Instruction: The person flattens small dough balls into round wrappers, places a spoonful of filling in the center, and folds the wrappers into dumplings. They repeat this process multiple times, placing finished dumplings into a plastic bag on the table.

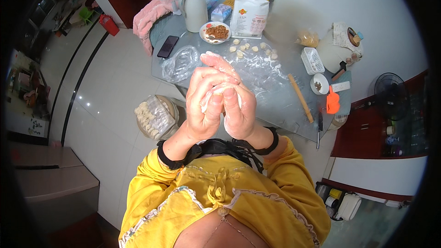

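Observation:
Both my hands are raised together above the near edge of a grey table (275,106), with flour on the fingers. A piece of white dough (206,102) is pressed between them, mostly hidden by the fingers. My left hand (200,98) curls around it from the left, and my right hand (245,108) closes from the right. The two thumbs lie side by side over the dough. Beyond the hands, several small dough lumps (255,48) sit on the floured tabletop. A wooden rolling pin (300,98) lies to the right.
A bowl of brown filling (214,41) stands before a white flour bag (249,17) and a thermos jug (195,10). Leftward are a phone (168,46) and a clear plastic bag (182,63). Shaped dough pieces (146,119) rest lower left. A knife (319,124) overhangs the right edge.

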